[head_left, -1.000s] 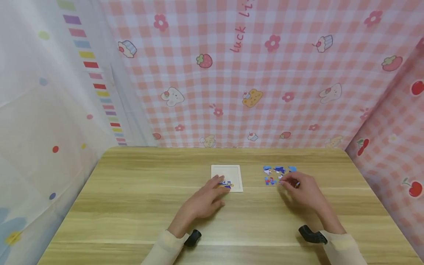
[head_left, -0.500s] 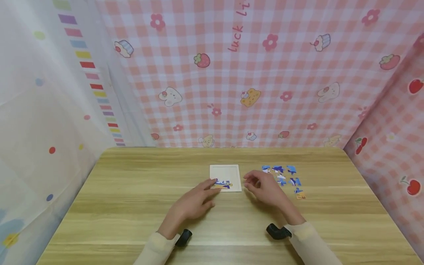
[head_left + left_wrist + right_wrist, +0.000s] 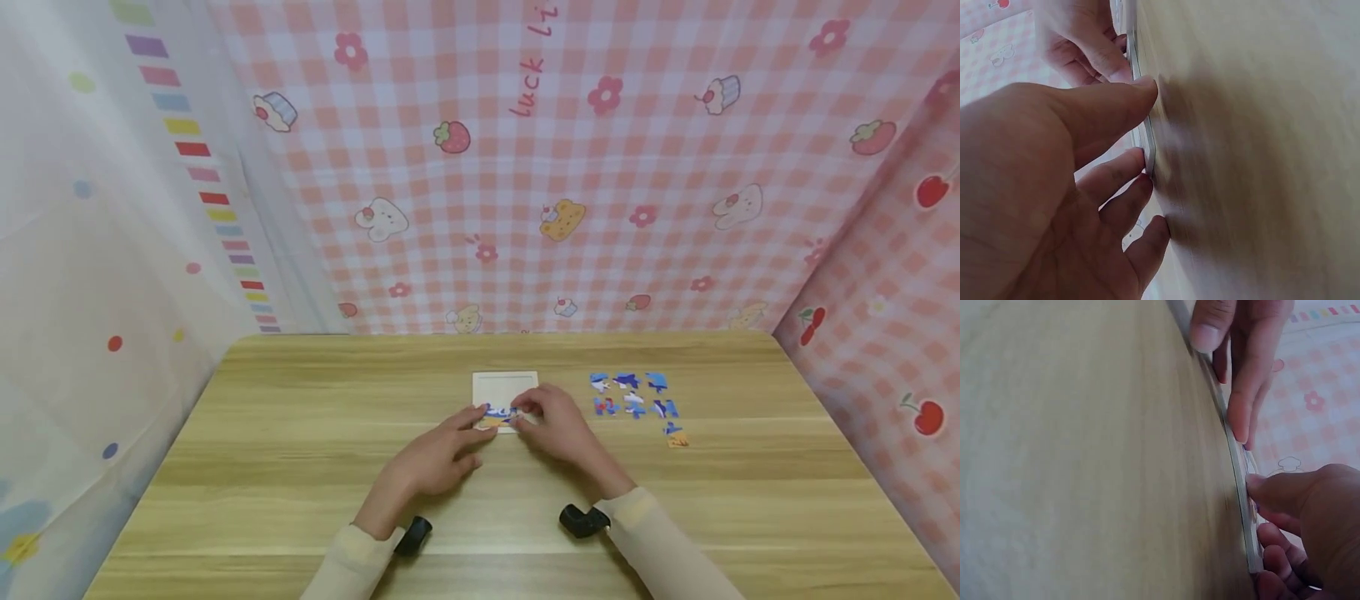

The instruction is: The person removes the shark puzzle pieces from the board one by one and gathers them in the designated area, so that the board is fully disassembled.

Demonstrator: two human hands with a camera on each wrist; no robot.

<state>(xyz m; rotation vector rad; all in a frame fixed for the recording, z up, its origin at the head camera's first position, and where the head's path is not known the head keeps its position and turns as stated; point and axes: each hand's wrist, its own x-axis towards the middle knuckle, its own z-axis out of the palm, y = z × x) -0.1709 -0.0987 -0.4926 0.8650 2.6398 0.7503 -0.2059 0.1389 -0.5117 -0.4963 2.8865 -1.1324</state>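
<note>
A white square puzzle tray (image 3: pixel 497 387) lies on the table, with a strip of blue and yellow jigsaw pieces (image 3: pixel 495 412) along its near side. My left hand (image 3: pixel 433 457) rests at the tray's near left, its fingers spread and relaxed over the edge and the pieces. At the near right corner, my right hand (image 3: pixel 558 427) pinches a jigsaw piece between thumb and fingers, low against the tray. Those fingers mostly hide the piece. The right wrist view shows the thumb (image 3: pixel 1263 487) over the tray's thin rim (image 3: pixel 1241 494).
Right of the tray lie several loose jigsaw pieces (image 3: pixel 633 404) in rows, blue, white and red. A blue and orange piece (image 3: pixel 676 436) sits nearest me. The wooden table (image 3: pixel 315 500) meets a pink checked cloth (image 3: pixel 420 183) behind and a white cloth (image 3: pixel 90 275) at left.
My right hand has moved left from the loose pieces to the tray's near right corner, carrying a jigsaw piece. My left hand has stayed on the tray, shifting slightly.
</note>
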